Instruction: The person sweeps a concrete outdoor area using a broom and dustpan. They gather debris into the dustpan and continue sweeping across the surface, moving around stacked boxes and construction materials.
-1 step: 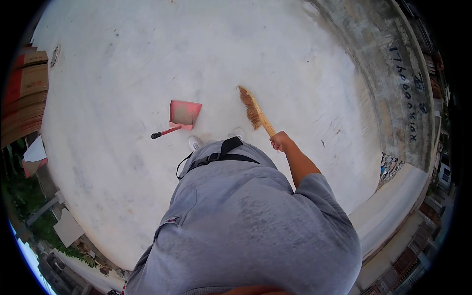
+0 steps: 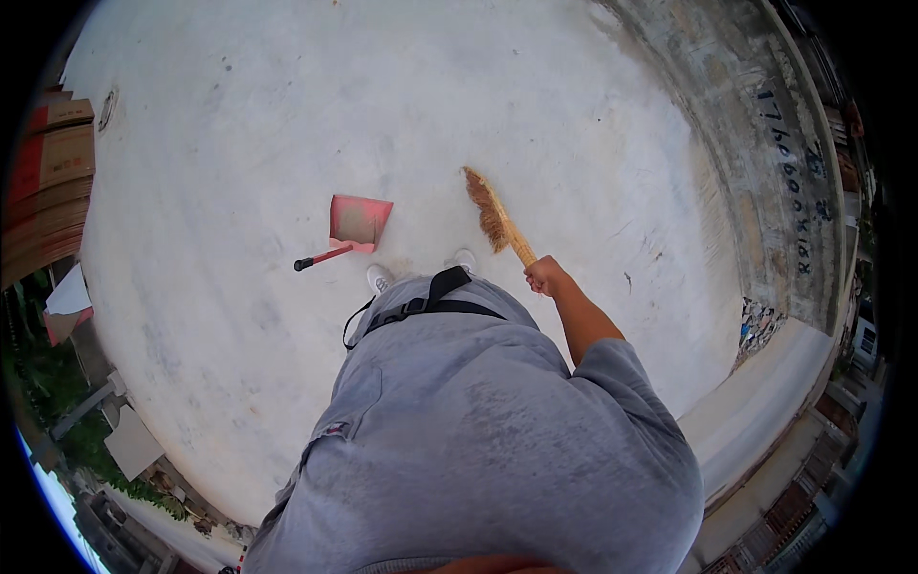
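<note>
My right hand is closed around the pale end of a short straw broom. Its brown, ragged bristles fan out on the left side, away from my fist, over the pale floor. Whether the bristles touch the floor I cannot tell. To the left of the broom, in front of my shoes, a pink-red dustpan lies on the floor. Its red handle with a black grip points toward the lower left, with no hand on it. Of my left hand nothing shows.
Stacked flat cardboard stands at the far left edge of the pale concrete floor. A grey concrete wall with dark writing curves along the right, with a heap of small rubbish at its near end. Green plants grow at the lower left.
</note>
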Demonstrator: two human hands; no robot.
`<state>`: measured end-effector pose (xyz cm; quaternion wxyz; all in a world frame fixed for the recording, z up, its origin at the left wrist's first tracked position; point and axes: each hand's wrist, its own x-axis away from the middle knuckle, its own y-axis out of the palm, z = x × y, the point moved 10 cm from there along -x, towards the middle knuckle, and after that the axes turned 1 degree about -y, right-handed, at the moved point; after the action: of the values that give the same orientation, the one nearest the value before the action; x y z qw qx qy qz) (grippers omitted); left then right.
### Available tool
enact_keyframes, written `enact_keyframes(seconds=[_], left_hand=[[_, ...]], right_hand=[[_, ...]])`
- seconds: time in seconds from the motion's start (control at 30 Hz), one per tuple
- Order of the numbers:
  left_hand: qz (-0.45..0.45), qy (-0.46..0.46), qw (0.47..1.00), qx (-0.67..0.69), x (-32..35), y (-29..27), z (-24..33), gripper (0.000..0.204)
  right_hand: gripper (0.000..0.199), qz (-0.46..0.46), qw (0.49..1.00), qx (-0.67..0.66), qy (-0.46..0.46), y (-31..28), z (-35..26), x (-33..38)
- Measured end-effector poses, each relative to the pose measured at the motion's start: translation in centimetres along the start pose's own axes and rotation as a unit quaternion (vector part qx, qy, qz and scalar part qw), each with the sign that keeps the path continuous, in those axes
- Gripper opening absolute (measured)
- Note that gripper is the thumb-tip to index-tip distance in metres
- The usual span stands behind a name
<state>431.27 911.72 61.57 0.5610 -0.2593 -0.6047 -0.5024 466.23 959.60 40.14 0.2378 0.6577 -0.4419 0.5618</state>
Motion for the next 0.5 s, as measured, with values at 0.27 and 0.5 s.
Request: enact_keyframes(seconds=[0.27, 0.5], left_hand=[[-0.047, 0.083, 0.991, -0.096, -3.2, 0.3, 8.4, 0.077], [0.128, 0.366, 0.921, -0.05, -6.7, -1.1, 14.7, 0.076]], right_hand=[[0.008, -0.025, 1.0, 0.011, 0.003, -0.9, -0.6, -0.7], [0.008, -0.024, 0.999, 0.0, 0.021, -1.5, -1.0, -0.9]])
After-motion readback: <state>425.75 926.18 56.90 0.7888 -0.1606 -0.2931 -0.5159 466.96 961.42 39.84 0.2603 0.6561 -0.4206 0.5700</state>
